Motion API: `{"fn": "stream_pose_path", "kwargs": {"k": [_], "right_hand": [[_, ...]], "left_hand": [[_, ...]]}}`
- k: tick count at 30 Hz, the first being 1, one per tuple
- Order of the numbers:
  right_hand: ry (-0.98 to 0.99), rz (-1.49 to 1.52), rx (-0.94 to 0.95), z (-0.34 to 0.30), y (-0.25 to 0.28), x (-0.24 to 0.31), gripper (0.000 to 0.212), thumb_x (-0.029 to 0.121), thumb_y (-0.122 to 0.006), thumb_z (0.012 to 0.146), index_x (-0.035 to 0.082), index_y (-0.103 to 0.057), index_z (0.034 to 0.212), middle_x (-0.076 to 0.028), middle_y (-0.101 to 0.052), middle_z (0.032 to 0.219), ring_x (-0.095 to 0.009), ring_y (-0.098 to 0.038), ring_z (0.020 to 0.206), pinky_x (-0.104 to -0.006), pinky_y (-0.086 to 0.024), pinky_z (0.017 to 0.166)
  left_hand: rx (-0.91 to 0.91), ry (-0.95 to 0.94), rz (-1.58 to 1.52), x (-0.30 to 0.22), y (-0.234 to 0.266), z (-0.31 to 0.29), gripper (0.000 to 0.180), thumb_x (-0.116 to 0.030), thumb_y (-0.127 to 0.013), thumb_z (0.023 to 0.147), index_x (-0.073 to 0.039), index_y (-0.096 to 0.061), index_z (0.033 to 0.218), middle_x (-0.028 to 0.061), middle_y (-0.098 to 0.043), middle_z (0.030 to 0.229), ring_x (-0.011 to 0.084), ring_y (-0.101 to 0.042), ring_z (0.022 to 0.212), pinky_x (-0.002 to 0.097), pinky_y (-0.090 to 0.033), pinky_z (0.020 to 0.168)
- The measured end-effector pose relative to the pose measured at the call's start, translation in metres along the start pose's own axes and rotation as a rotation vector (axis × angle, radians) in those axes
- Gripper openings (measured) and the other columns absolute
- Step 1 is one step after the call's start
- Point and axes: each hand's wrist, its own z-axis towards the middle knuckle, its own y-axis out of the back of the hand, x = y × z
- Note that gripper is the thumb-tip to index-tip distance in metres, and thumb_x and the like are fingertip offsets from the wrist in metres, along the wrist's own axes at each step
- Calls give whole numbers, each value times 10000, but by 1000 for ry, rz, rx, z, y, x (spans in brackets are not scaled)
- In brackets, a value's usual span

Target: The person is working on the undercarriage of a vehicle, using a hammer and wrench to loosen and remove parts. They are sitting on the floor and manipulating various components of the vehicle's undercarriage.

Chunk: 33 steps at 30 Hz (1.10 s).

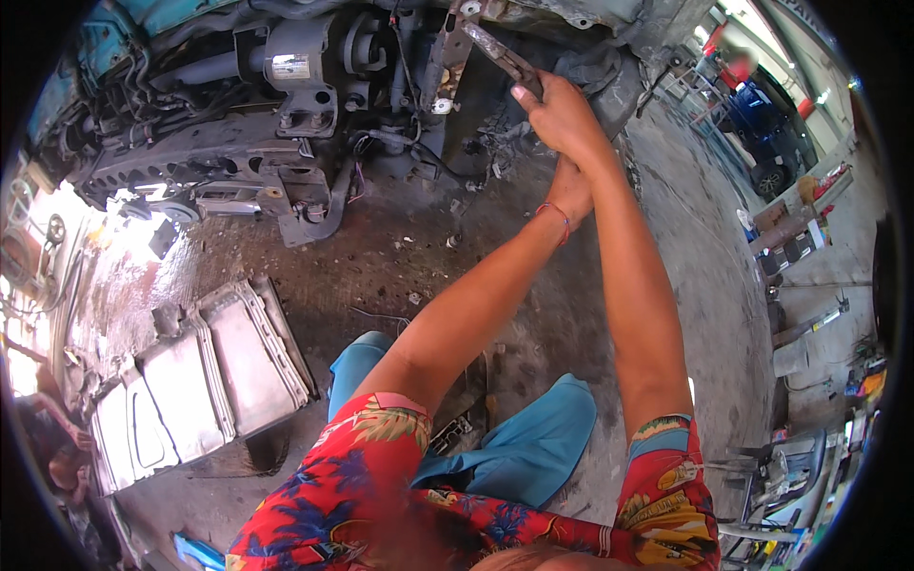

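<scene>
Nearest to me, in the head view, are the red printed sleeves (367,447) and the blue trousers (538,438) of the person, whose 2 bare forearms reach up and away from them. To the left, a ribbed metal panel (205,366) lies on the floor, apart from both arms, perhaps put there to leave the reach free. Farther up, the left hand (573,186), past its thin bracelet (566,221), passes beneath the right wrist; I judge the 2 arms are crossed to let them work close together, but its fingers are hidden, so I cannot tell their state. The right hand (564,114) is closed around the near end of a long metal tool (500,57), thumb along its side, probably for control of direction. The tool runs out beyond the fingers, up and to the left, its far end beside a rusty bracket (449,71); I cannot tell whether they touch. Left of that sits a grey cylinder (297,52) on the vehicle's underparts. Farthest off, at upper right, I see a dark blue car (771,119).
</scene>
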Motion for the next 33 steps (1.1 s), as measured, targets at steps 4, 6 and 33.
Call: {"fn": "stream_pose_path", "kwargs": {"k": [4,6,33], "right_hand": [[-4,-120,-6,0,-5,10,405,293,-619,1035,16,-658,1329,-294,-722,1172,-483,-659,1170,-540,-518,1012],[-54,-125,18,-3,-6,13,388,283,-624,1030,12,-665,1304,-292,-722,1174,-482,-663,1163,-541,-522,1003],[-30,-110,86,6,-35,23,439,343,-621,1039,-65,-666,1195,-326,-705,1166,-496,-660,1164,-538,-524,992]], "left_hand": [[-67,70,-257,1,-3,-3,338,-231,-726,1001,-110,-513,1234,27,-599,1123,165,-639,955,383,-556,797],[-43,130,-318,-1,0,-5,509,-231,-733,993,-101,-444,1392,26,-551,1284,153,-602,1102,363,-529,904],[-58,-352,368,-32,33,-31,354,-164,-724,976,-63,-531,1255,39,-627,1162,153,-632,1002,355,-555,829]]}}
